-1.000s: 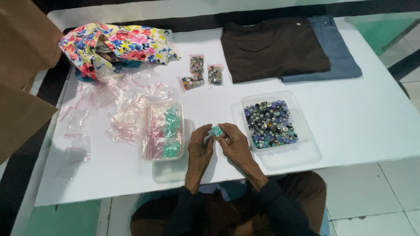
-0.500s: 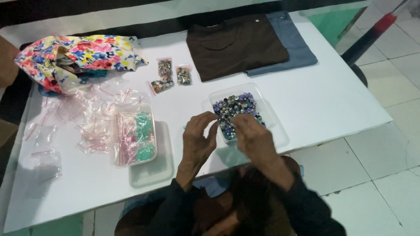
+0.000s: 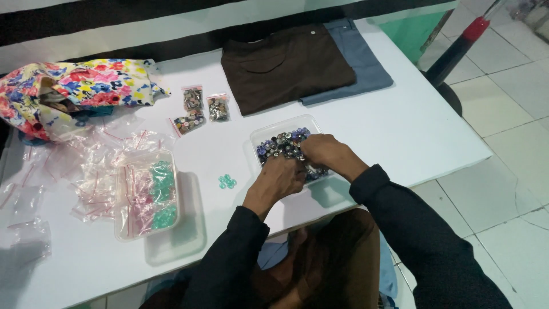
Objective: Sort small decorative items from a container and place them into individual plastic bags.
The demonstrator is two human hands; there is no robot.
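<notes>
Nearest to the camera, the two dark sleeves come up from the bottom edge, and the right one is cut off at the corner. The left hand [image 3: 280,178] lies at the near rim of a clear tray [image 3: 269,130] full of mixed buttons [image 3: 283,146]. Its fingers are curled down and their tips are hidden, so I cannot tell if it holds something. The right hand [image 3: 325,151] is inside the tray, on top of the buttons, also curled; what it grips is hidden under the fingers. The tray stands on the white table [image 3: 423,123], its long side running from near right to far left.

Just left of the left hand, a small group of green buttons [image 3: 227,181] lies on the table. More to the left there is a second clear tray [image 3: 146,194] with small bags, green and pink pieces inside, hard to make out. Around it lie empty plastic bags [image 3: 100,163].

Farther away are three small filled bags [image 3: 198,109], a flowered cloth [image 3: 80,86], a brown folded garment [image 3: 286,66] and a blue one [image 3: 360,57] partly under it.
</notes>
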